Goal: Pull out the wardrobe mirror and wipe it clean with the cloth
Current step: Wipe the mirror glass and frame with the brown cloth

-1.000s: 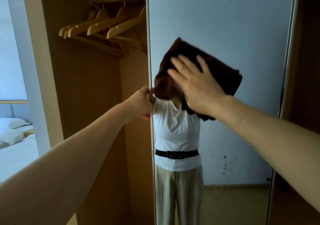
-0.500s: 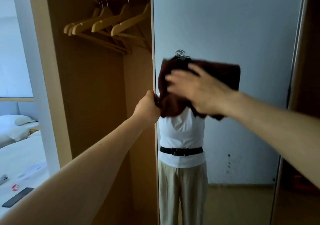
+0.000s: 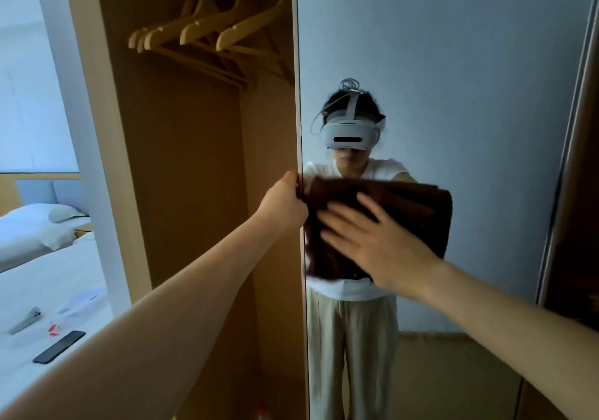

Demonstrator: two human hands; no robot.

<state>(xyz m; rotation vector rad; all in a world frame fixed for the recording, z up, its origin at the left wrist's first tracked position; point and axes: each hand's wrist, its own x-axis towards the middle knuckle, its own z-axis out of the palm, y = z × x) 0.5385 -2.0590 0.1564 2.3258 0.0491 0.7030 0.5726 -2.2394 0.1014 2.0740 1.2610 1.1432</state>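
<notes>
The risk I see from here is the mirror [image 3: 453, 63] shifting under the push of the wipe if my left hand [image 3: 285, 204] loosens. The cloth [image 3: 411, 205] could also slide out from under a flat palm, since nothing pinches it (it looks blurred, so I judge it mid-stroke). The left hand is curled round the mirror's left edge, beside the open wardrobe [image 3: 181, 160]. The right hand [image 3: 372, 244] is spread flat, fingers straight, pressing the brown cloth against the glass near that edge.

No legible text anywhere
</notes>
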